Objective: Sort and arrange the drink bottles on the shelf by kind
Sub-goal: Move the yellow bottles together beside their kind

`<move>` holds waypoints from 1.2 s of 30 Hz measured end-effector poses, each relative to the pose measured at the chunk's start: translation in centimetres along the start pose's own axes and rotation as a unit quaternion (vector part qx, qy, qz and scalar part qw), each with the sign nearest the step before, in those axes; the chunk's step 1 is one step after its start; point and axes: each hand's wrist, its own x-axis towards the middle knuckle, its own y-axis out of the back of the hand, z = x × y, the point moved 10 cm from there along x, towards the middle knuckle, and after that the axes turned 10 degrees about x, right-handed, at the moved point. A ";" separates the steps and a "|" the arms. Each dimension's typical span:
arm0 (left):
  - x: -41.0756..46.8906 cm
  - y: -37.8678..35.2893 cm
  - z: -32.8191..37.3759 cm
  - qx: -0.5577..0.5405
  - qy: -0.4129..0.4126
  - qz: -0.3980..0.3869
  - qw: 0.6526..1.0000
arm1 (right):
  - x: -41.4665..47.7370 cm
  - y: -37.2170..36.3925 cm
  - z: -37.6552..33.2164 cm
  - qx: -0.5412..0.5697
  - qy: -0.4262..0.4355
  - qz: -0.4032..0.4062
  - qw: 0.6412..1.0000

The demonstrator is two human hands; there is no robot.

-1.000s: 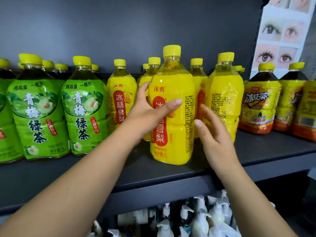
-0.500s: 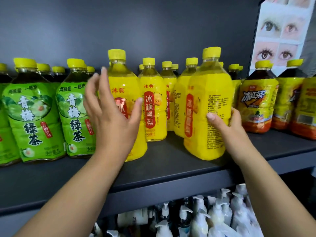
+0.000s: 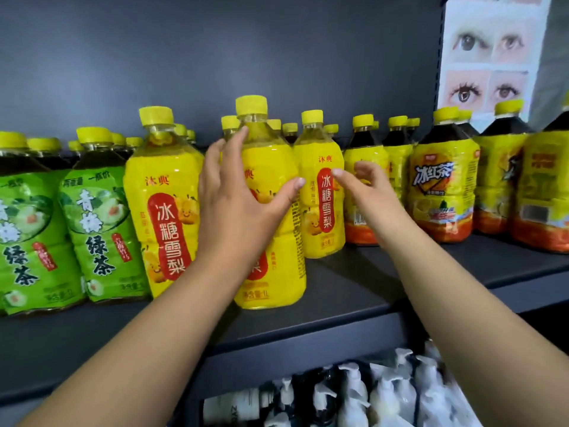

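Yellow pear-drink bottles stand in the middle of the dark shelf [image 3: 354, 291]. My left hand [image 3: 240, 204] wraps the front one [image 3: 271, 282], fingers on its left side and thumb across its label. Another yellow bottle [image 3: 163, 211] stands to its left, against the green tea bottles [image 3: 101, 217]. My right hand [image 3: 366, 192] is open, its fingertips at the right edge of a yellow bottle [image 3: 320, 195] further back. Iced tea bottles [image 3: 440, 192] with dark tops fill the right side.
A poster of eyes [image 3: 489, 57] stands at the back right, behind the iced tea. Below the shelf's front lip, white pump bottles [image 3: 385, 392] crowd the lower level. Bare shelf shows in front of the iced tea row.
My left hand left the bottle beside the green tea and moved right onto the front yellow bottle. My right hand let go of the yellow bottle it held and now hovers open.
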 end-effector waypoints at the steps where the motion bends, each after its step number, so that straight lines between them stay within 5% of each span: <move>1: 0.0 -0.1 0.0 0.028 0.004 0.013 0.999 | 1.0 0.1 0.4 -0.052 0.000 0.008 0.999; 5: -0.2 -0.1 0.5 0.134 0.040 0.060 0.988 | 2.7 -2.4 -0.5 -0.249 0.077 -0.011 0.965; 12: -0.4 -0.4 1.5 0.209 0.079 0.075 0.972 | 5.9 -3.9 -3.5 -0.373 0.112 -0.064 0.919; 15: -0.5 -0.7 1.4 0.237 0.082 0.073 0.965 | 5.9 -3.5 -4.0 -0.351 0.115 -0.081 0.926; 21: -2.2 -1.8 3.6 0.369 -0.061 0.142 0.917 | 5.9 -0.7 -4.1 -0.172 0.079 -0.123 0.974; 25: -4.7 -4.5 6.4 0.190 -0.129 0.033 0.973 | 4.9 2.3 -4.7 -0.070 0.099 -0.112 0.986; 28: -4.6 -8.3 6.6 0.077 -0.045 -0.088 0.992 | 5.0 6.1 -5.0 -0.047 0.109 -0.070 0.990; 32: -1.0 -12.7 3.0 0.116 0.132 -0.117 0.977 | 4.9 10.6 -5.1 -0.075 0.144 -0.003 0.987; 36: 0.9 -14.6 -1.0 0.093 0.265 -0.067 0.957 | 4.9 12.2 -4.5 -0.124 0.173 0.041 0.976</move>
